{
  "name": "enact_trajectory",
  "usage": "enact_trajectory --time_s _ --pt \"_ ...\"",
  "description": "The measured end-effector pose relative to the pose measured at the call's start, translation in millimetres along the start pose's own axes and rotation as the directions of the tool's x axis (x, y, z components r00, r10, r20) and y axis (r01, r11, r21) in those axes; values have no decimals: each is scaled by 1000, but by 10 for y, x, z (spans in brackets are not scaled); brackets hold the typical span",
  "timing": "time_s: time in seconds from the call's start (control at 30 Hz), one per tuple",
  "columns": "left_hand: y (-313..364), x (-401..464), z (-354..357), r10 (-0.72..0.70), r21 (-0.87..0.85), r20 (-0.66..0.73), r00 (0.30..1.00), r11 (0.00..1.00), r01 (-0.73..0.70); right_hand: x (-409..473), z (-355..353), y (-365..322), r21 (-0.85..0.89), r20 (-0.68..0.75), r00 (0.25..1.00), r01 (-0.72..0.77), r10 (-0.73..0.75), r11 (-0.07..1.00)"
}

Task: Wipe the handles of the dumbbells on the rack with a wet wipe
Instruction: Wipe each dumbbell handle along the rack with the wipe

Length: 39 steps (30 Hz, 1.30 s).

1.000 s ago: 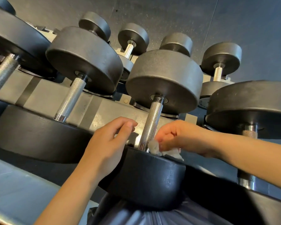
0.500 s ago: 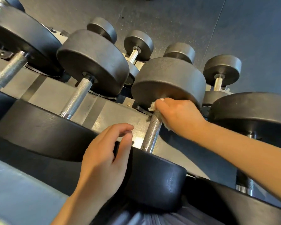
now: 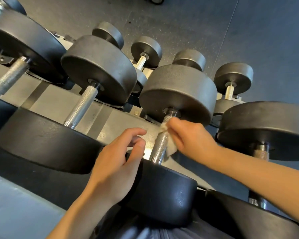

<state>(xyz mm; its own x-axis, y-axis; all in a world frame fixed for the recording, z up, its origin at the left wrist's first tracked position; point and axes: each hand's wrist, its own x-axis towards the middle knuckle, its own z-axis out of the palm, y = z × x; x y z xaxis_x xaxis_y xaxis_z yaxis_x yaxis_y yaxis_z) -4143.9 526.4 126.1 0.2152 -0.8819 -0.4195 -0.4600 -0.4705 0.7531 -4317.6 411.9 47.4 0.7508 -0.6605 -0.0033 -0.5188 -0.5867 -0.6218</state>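
Dark rubber gym flooring fills the space beyond my hands, and between me and it stands a grey steel rack [image 3: 47, 104] loaded with black round-headed dumbbells.

Head view, the only one: I look down along the upper row. My right hand [image 3: 192, 140] is curled round the knurled steel handle [image 3: 160, 145] of the dumbbell directly ahead of me, pinching a crumpled white wet wipe [image 3: 171, 147] against the metal. The wipe bunches at my fingertips near the far end of the handle and trails down its right side. That handle's long axis runs away from me — near head [image 3: 164, 192] just below my hands, far head [image 3: 178, 92] just beyond them — so I judge the wiping stroke must travel along that line, toward me and back.

My left hand [image 3: 116, 166] holds nothing; its fingers are loosely curled, and it sits just left of the same handle, over the near head's rim. Whether it touches the rim I cannot tell.

To the left of my left hand lies the next dumbbell, its bare handle [image 3: 81, 106] parallel to the one I hold. To the right of my right arm another handle [image 3: 261, 152] shows only partly — my forearm crosses in front of it. My right hand is the nearer one to that handle; my left is nearer the bare one.
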Motion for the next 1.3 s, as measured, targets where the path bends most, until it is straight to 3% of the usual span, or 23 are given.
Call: enact_trajectory --time_s 0.13,0.23,0.3,0.37,0.43,0.5,0.6,0.77,0.87,0.97,1.1,1.2,1.3 --pt "-24 23 12 -1 -1 10 1000 1000 1 69 -20 179 -128 -13 1000 -7 6 992" --pt "-16 31 14 31 13 -3 1000 999 -31 40 -6 70 27 30 989 -143 142 989" --pt "-17 25 16 46 32 -3 999 998 -46 -54 -38 -28 124 134 990 -51 34 991" --pt "-25 20 11 52 45 -10 999 998 -51 -126 -62 -125 214 323 938 53 -122 975" --pt "-18 21 10 47 55 -6 999 997 -46 -135 -76 -176 315 423 890 33 -172 949" --pt "-14 27 12 54 56 -22 998 997 -53 -129 -38 -181 343 368 916 23 -157 939" --pt "-10 23 9 49 40 -36 998 998 -47 -130 26 -77 256 163 985 18 -62 966" --pt "-24 15 12 31 63 -48 998 998 -28 33 -13 207 33 -1 999 -36 36 999" --pt "-18 12 20 18 80 -48 999 997 -15 -11 43 130 133 -33 991 -128 133 983" --pt "1 19 20 22 73 -43 999 997 -19 -144 24 -9 363 127 970 -241 209 900" --pt "-30 20 22 32 44 1 999 999 -32 -250 -12 -211 374 478 868 -343 138 862" --pt "-23 40 18 87 28 57 995 996 -88 -256 -2 -281 479 515 829 -491 220 727" --pt "-43 45 5 121 44 110 987 991 -127 -172 42 -324 602 459 757 -650 464 465"
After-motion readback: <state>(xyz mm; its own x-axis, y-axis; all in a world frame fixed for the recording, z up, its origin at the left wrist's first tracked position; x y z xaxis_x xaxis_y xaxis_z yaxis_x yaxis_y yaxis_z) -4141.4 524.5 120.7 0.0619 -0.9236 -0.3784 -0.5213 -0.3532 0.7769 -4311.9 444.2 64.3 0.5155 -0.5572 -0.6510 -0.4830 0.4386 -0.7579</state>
